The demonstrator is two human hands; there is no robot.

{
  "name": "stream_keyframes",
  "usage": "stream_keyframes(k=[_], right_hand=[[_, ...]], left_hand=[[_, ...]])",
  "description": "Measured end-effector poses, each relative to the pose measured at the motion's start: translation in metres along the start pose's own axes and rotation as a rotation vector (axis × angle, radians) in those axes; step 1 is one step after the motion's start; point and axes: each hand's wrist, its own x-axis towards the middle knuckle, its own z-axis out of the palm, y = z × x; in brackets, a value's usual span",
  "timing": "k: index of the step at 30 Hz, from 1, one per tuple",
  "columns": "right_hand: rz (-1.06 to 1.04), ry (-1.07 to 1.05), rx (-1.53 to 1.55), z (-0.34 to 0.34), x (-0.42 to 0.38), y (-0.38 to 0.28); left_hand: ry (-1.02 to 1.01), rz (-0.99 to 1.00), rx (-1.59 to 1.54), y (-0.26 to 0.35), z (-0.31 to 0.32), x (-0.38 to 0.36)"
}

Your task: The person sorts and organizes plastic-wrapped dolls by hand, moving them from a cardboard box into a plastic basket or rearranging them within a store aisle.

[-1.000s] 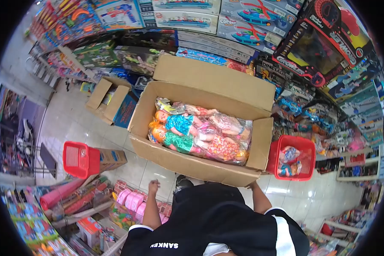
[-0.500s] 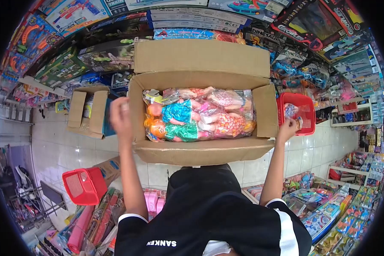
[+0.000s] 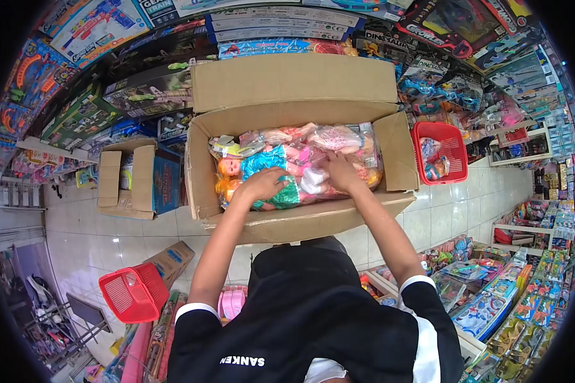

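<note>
Basically a handling step, seemingly: in the open cardboard box (image 3: 294, 83), left hand (image 3: 265, 184) lies part-curled over the green-dressed doll (image 3: 290, 193), right hand (image 3: 340, 171) rests bent-fingered on the bagged doll (image 3: 368, 175) beside it, can't tell if either grips, and lifting would need closed fingers.

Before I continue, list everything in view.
Large box: one, brown, centre.
Dolls: at least four, blue, green and patterned, inside it.
Small box: one, brown and blue, left.
Baskets: two, red, lower left and right.
Carton: one, brown, lower left.
Toy boxes: many, mixed colours, top.
Packaged toys: many, mixed colours, lower right.
Roll: one, pink, lower left.
Shirt: one, black and white, bottom.
Left hand: one, over green-clad doll.
Right hand: one, over the dolls' middle.
</note>
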Motion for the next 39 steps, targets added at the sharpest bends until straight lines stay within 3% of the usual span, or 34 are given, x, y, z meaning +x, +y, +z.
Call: stream_keyframes(k=[3, 7, 9, 10, 12, 13, 15, 17, 19, 20, 21, 22, 23, 25, 27, 28, 29, 31, 32, 34, 35, 37, 38, 39], right_hand=[[-0.031, -0.065, -0.083, -0.023, -0.001, 0.008], [-0.12, 0.03, 0.059, -0.07, -0.017, 0.015], [-0.201, 0.406, 0.285, -0.104, -0.035, 0.008], [-0.201, 0.404, 0.287, -0.119, -0.04, 0.001], [-0.278, 0.618, 0.439, -0.149, -0.044, -0.011], [-0.281, 0.619, 0.441, -0.16, -0.048, -0.021], [-0.234, 0.662, 0.831, -0.17, -0.051, -0.042], [-0.244, 0.683, 0.951, -0.166, -0.042, -0.062], [-0.076, 0.711, 1.308, -0.164, -0.033, -0.088], [-0.061, 0.646, 1.218, -0.161, -0.024, -0.086], [-0.233, 0.735, 1.28, -0.165, -0.015, -0.097], [-0.276, 0.752, 1.305, -0.163, -0.006, -0.102], [-0.324, 0.767, 1.326, -0.16, 0.004, -0.104], [-0.27, 0.779, 1.203, -0.141, 0.024, -0.103], [-0.139, 0.56, 1.011, -0.107, 0.049, -0.097], [-0.145, 0.367, 0.927, -0.097, 0.057, -0.096], [-0.157, 0.356, 0.927, -0.071, 0.069, -0.089], [-0.403, 0.186, 0.252, -0.016, 0.094, -0.075], [-0.419, 0.176, 0.25, -0.008, 0.097, -0.081], [-0.266, -0.201, 0.071, 0.008, 0.095, -0.093], [-0.28, -0.214, 0.066, 0.015, 0.095, -0.1], [-0.188, -0.227, -0.373, 0.03, 0.096, -0.114], [-0.18, -0.042, -0.46, 0.041, 0.093, -0.119], [-0.18, -0.044, -0.464, 0.045, 0.094, -0.122]], left_hand=[[0.071, 0.007, 0.016, 0.005, -0.008, -0.006], [0.084, -0.095, -0.08, 0.018, -0.021, -0.025], [0.196, -0.121, -0.104, 0.024, -0.024, -0.033], [0.195, -0.123, -0.104, 0.027, -0.025, -0.035], [0.382, 0.015, -0.136, 0.034, -0.033, -0.035], [0.385, 0.013, -0.134, 0.043, -0.041, -0.037], [0.519, 0.123, -0.199, 0.064, -0.059, -0.041], [0.596, 0.179, -0.214, 0.082, -0.073, -0.043], [0.67, 0.229, -0.233, 0.083, -0.079, -0.042], [0.618, 0.145, -0.486, 0.076, -0.081, -0.043], [0.558, 0.057, -0.737, 0.069, -0.082, -0.044], [0.731, 0.128, -0.648, 0.063, -0.081, -0.045], [0.736, 0.128, -0.649, 0.058, -0.082, -0.05], [0.997, 0.01, -1.077, 0.064, -0.09, -0.074], [1.154, 0.061, -1.214, 0.043, -0.086, -0.094], [1.2, 0.127, -1.292, 0.036, -0.081, -0.105], [1.239, 0.137, -1.302, 0.031, -0.076, -0.117], [1.268, 0.064, -1.336, 0.024, -0.066, -0.142], [1.287, 0.056, -1.336, 0.024, -0.061, -0.152], [1.269, 0.075, -1.48, 0.028, -0.051, -0.168], [1.287, 0.065, -1.483, 0.027, -0.046, -0.173], [1.334, 0.091, -1.491, 0.026, -0.038, -0.178], [1.364, 0.106, -1.483, 0.028, -0.036, -0.178], [1.366, 0.106, -1.487, 0.03, -0.034, -0.178]])
